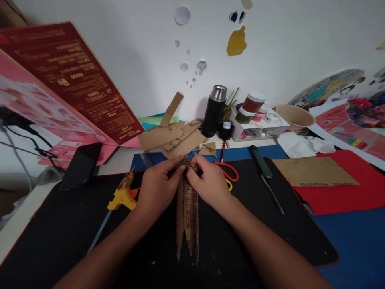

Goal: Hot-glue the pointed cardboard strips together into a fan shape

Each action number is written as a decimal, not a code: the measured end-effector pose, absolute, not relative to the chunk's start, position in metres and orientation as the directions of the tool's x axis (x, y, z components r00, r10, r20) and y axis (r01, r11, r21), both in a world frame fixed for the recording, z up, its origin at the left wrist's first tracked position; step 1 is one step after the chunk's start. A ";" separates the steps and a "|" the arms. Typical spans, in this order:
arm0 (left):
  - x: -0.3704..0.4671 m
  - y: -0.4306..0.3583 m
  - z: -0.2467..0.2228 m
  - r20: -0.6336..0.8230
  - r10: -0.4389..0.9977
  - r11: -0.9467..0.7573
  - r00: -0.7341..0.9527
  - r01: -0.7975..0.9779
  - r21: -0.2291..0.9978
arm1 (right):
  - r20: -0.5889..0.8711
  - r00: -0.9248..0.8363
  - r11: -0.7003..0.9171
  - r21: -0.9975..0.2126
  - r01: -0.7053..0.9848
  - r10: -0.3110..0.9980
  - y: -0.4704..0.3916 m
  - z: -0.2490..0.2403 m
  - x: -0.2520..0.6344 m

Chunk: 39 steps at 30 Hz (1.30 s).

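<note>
Both hands meet at the far end of a folded cardboard piece point(188, 208), whose long pointed strips stretch toward me over the black mat. My left hand point(161, 182) pinches its upper left edge between thumb and fingers. On the other side, my right hand point(209, 180) grips the top right edge. Printed characters run down the middle strip. A yellow glue gun point(123, 194) lies left of my left hand, with a glue stick out of its back. Scissors with a red handle point(231, 170) lie partly hidden behind my right hand.
A green-handled knife point(261, 162) lies on the black mat point(240, 245) at right. Cardboard scraps point(180, 140), a black flask point(214, 112) and paint jars point(252, 105) stand behind. A phone point(81, 164) lies left, below a red box point(75, 80). Flat cardboard point(315, 170) covers red paper point(367, 192).
</note>
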<state>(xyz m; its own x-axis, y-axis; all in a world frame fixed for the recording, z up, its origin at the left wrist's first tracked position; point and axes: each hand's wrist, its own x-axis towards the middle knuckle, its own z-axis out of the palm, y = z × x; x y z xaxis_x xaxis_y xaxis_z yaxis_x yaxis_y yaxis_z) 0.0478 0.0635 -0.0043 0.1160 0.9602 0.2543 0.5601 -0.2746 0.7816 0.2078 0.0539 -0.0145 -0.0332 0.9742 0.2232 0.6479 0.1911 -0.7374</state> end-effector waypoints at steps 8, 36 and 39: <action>0.048 0.063 -0.007 0.292 0.946 -0.317 0.140 0.578 0.752 | 0.222 -0.040 0.192 -0.724 0.662 0.974 0.055 -0.015 0.207; 0.050 0.062 -0.010 0.391 0.905 -0.404 0.167 0.627 0.666 | 0.220 -0.043 0.194 -0.730 0.655 0.975 0.054 -0.018 0.207; 0.050 0.061 -0.011 0.400 0.900 -0.415 0.173 0.622 0.664 | 0.216 -0.042 0.191 -0.738 0.647 0.976 0.055 -0.018 0.207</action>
<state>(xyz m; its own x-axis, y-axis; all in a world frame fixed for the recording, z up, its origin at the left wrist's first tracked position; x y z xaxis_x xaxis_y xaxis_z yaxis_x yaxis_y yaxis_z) 0.0498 0.0613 -0.0107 0.1731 0.9000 0.3999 0.6218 -0.4148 0.6643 0.2069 0.0547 -0.0179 -0.0418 0.9755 0.2160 0.6474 0.1911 -0.7378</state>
